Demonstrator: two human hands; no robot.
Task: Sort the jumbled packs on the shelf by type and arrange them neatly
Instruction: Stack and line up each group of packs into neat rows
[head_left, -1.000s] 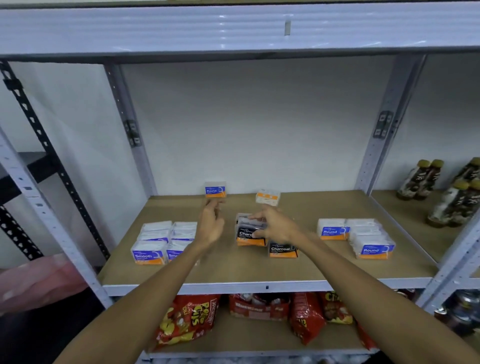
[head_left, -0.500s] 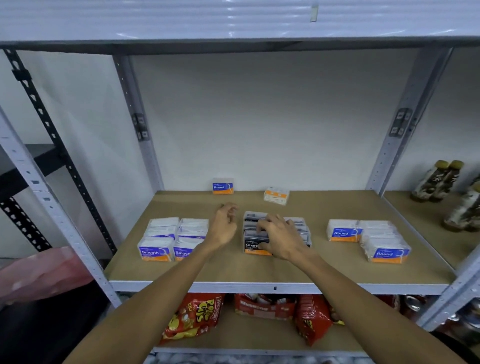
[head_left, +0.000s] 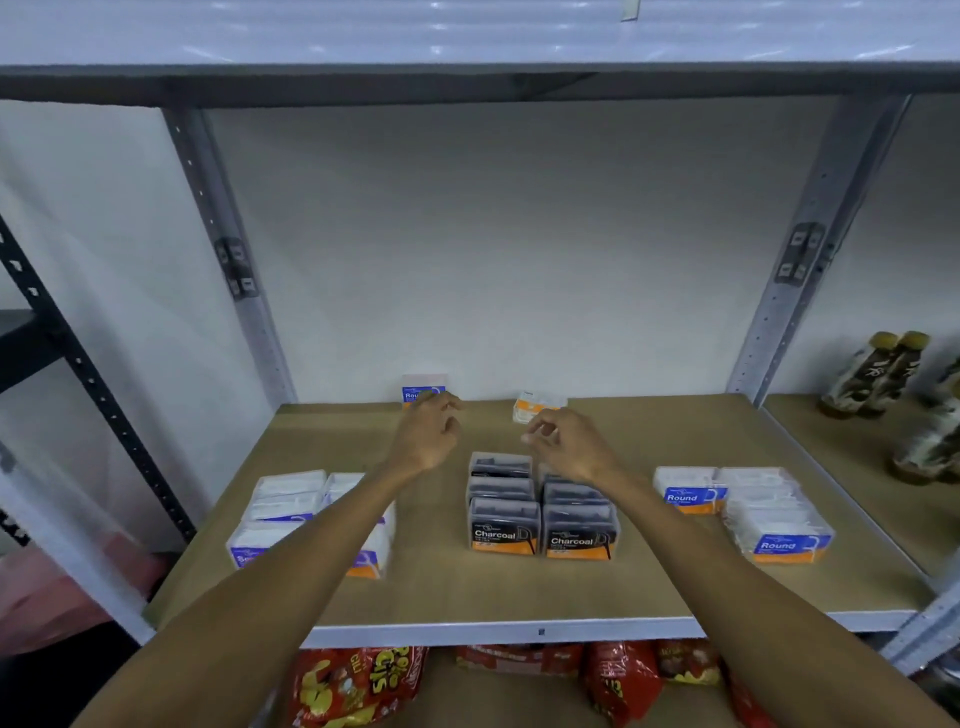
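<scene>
Two stray packs at the back of the shelf, both hands reaching.

We see the left hand, its grip loosely spread and empty, just in front of the upright Round pack. The right hand, fingers curled but pinching nothing, is just short of the tilted orange pack. Behind the wrists lie the sorted Charcoal packs. We judge that a hasty pinch could topple the Round pack, and a low forearm on withdrawal could scatter the Charcoal rows.
</scene>
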